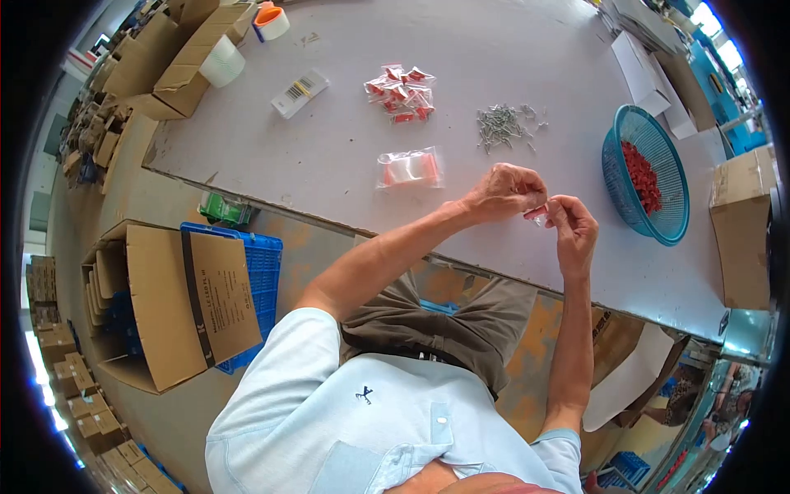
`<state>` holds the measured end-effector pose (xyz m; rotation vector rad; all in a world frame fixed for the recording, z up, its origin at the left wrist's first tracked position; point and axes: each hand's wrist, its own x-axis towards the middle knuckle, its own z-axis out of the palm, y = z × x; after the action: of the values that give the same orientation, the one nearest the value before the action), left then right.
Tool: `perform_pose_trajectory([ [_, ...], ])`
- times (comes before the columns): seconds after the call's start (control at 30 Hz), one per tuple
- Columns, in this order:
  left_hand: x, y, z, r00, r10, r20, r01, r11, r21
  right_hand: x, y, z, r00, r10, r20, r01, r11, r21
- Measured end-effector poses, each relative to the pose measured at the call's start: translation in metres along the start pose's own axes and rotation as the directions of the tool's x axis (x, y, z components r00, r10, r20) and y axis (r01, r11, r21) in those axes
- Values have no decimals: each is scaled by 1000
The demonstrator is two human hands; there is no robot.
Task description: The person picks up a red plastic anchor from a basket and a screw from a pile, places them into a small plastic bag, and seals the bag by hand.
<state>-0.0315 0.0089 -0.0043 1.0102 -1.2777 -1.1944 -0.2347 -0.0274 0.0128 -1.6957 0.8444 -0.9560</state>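
Note:
Close together above the table's near edge, my left hand [512,193] and my right hand [573,226] both pinch a small clear plastic bag [538,216] with red in it. Fingers cover much of this bag. Beyond the left hand lies a loose pile of metal screws [499,126]. To its left is a clear packet with red edging [410,168], and behind that a heap of small filled bags with red parts [401,93]. A blue-green plastic basket [676,183] right of my right hand holds many small red pieces [640,178].
On the grey table [329,169] lie a labelled clear packet [300,92], a white roll [223,62] and an orange-and-white tape roll [271,22]. A cardboard box [745,226] stands at the right. Below left, an open carton [177,305] rests against a blue crate [265,276].

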Motion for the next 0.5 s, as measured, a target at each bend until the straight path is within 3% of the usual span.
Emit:
perform_pose_trajectory([
  [0.13, -4, 18, -34, 985, 121, -122, -114, 992, 62, 0, -5, 10, 996, 79, -42, -70, 981, 183],
  [0.23, -7, 54, -93, 936, 199, -290, -155, 974, 169, -1, 6, 13, 997, 67, 23, -68, 996, 55],
  [0.27, -4, 54, -122, 909, 196, -368, -96, 958, 271, 0, 8, 17, 997, 70, 27, -71, 996, 60],
  [0.37, -10, 83, -175, 848, -124, -516, 226, 964, 140, 5, 7, 33, 997, 44, 71, -49, 996, 73],
  [0.4, -14, 81, -189, 848, -124, -516, 227, 964, 140, 6, 3, 42, 995, 51, 89, -54, 998, 39],
  [0.43, -18, 77, -200, 813, 29, -582, 359, 762, 539, 9, -2, 50, 993, 56, 108, -57, 998, 2],
  [0.47, -20, 71, -208, 798, 197, -569, 470, 386, 794, 12, -7, 59, 993, 56, 108, -56, 998, 2],
  [0.5, -25, 72, -206, 799, 196, -568, 470, 385, 794, 14, -12, 69, 991, 63, 121, -56, 996, -63],
])
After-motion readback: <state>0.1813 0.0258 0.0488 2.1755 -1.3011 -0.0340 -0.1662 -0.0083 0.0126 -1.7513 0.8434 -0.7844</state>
